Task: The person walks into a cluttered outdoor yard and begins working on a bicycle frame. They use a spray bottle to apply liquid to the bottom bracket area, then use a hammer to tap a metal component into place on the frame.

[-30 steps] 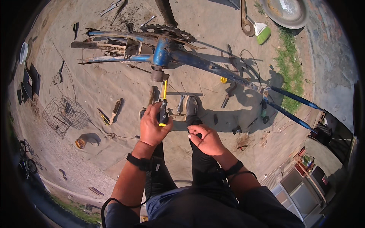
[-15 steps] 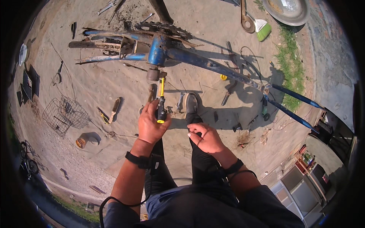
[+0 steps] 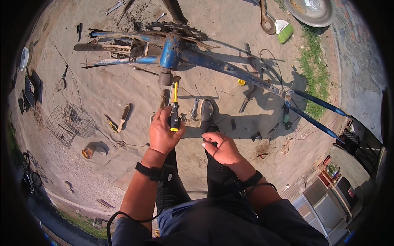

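My left hand (image 3: 163, 135) grips a yellow-and-black handled tool (image 3: 175, 115), held pointing away from me, its far end at a rusty cylindrical fitting (image 3: 165, 78) below the blue bottom bracket shell (image 3: 168, 53) of a bicycle frame (image 3: 221, 67). A metal bar lies alongside the tool, partly hidden by it and my fingers. My right hand (image 3: 219, 149) holds nothing, its fingers loosely bent and apart beside my right knee. The frame has a dark toothed chainring (image 3: 193, 35) and a long fork (image 3: 318, 104) at the right.
Scattered on the ground are a brush (image 3: 125, 115), yellow pliers (image 3: 113, 125), a wire basket (image 3: 65, 125), a rusty can (image 3: 88, 152), a yellow cap (image 3: 241, 81) and a green broom (image 3: 284, 33). A metal basin (image 3: 308, 18) sits upper right; grass (image 3: 312, 74) runs along the right.
The view has shifted slightly, so the frame and ground appear a little higher and further left. My left hand with the tool shifts about as much; both hands keep their grip and pose.
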Demonstrator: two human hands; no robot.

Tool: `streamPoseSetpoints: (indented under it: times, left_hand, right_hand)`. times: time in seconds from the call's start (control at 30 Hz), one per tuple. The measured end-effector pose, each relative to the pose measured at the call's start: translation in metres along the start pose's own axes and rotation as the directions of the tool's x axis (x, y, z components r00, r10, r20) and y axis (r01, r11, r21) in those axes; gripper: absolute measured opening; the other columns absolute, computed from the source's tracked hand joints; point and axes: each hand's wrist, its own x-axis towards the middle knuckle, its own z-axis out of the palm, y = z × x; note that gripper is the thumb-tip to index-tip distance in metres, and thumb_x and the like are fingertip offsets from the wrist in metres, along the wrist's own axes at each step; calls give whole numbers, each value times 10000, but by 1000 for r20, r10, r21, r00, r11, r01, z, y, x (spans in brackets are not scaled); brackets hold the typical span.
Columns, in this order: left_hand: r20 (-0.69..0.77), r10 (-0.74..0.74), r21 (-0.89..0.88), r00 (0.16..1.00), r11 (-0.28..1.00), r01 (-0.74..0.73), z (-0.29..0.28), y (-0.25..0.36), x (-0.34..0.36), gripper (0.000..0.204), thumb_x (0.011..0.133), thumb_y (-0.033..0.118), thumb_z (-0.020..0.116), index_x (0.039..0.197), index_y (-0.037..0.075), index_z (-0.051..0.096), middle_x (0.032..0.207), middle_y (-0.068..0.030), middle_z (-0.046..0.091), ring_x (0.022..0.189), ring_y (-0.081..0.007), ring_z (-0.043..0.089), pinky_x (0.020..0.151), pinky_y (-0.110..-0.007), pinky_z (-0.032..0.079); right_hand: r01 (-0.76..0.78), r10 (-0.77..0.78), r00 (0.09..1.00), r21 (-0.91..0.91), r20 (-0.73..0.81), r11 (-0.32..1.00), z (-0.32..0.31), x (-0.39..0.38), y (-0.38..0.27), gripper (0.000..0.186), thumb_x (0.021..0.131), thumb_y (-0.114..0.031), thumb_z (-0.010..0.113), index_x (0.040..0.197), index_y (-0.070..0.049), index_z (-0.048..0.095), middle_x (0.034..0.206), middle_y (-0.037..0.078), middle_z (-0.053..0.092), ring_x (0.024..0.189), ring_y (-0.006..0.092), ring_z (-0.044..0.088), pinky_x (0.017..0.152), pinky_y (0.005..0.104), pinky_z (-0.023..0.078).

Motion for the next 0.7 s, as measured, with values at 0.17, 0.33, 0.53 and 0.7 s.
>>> streamPoseSetpoints:
  times: [0.17, 0.33, 0.53, 0.7]
  left_hand:
    - [-7, 18, 3, 1000, 1000, -18, 0, -1, 1, 559, 738, 189, 796, 1221, -5, 592, 1091, -212, 649, 964, -428, 649, 860, -467, 542]
    - [-6, 19, 6, 1000, 1000, -19, 0, -1, 1, 552, 738, 186, 794, 1215, -5, 593, 1093, -213, 649, 970, -428, 647, 864, -470, 540]
    - [-16, 42, 25, 999, 999, -42, 1, -1, 1, 540, 744, 187, 796, 1209, -2, 597, 1092, -206, 651, 974, -422, 648, 864, -464, 542]
    - [-18, 31, 26, 999, 999, -30, 1, -1, 1, 536, 745, 187, 801, 1206, -1, 599, 1083, -197, 652, 978, -412, 649, 867, -460, 542]
  right_hand:
    - [4, -4, 1000, -8, 2, 1000, 1, 0, 2, 321, 928, -224, 720, 1203, -59, 699, 1098, 133, 716, 992, 249, 721, 862, 342, 568]
    - [11, -11, 1000, 0, -2, 1000, 2, 0, 2, 320, 925, -220, 723, 1201, -59, 700, 1103, 136, 717, 997, 249, 722, 866, 345, 567]
    - [15, -15, 1000, -1, -2, 1000, 4, -1, 4, 321, 926, -218, 724, 1203, -57, 699, 1115, 141, 716, 1008, 249, 723, 873, 342, 568]
    - [-7, 7, 1000, 11, 10, 1000, 3, 0, 1, 323, 929, -214, 725, 1210, -57, 696, 1126, 143, 712, 1012, 245, 723, 877, 341, 569]
